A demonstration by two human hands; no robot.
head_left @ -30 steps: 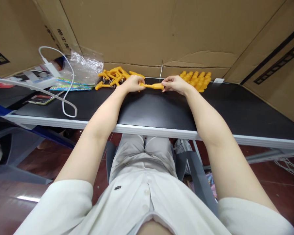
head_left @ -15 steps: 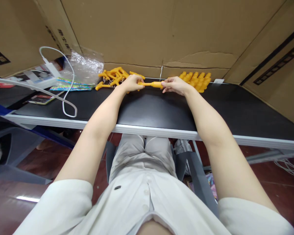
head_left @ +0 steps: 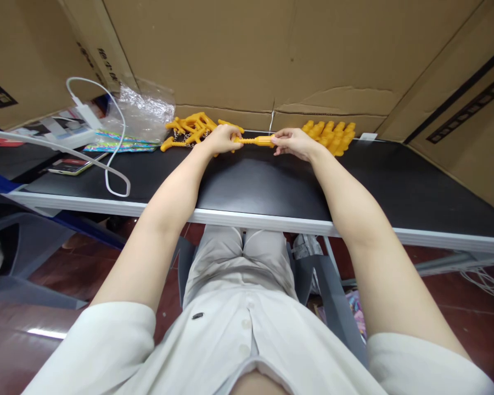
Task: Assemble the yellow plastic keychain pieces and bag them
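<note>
My left hand (head_left: 221,139) and my right hand (head_left: 293,141) both grip one long yellow plastic piece (head_left: 257,141), held level just above the far part of the black table (head_left: 251,181). The left hand closes on its thin end, the right on its thicker end. Behind the left hand lies a loose heap of yellow plastic parts (head_left: 191,129). Behind the right hand stands a tidy cluster of yellow plastic parts (head_left: 332,134) in rows.
Cardboard walls (head_left: 247,55) close the table at the back and right. At the left are a clear plastic bag (head_left: 142,112), a white charger cable (head_left: 107,148), a phone (head_left: 68,166) and coloured paper (head_left: 119,145). A grey chair (head_left: 28,258) stands below left.
Both hands and the yellow piece have shifted slightly away from me, toward the cardboard wall. The grip looks the same.
</note>
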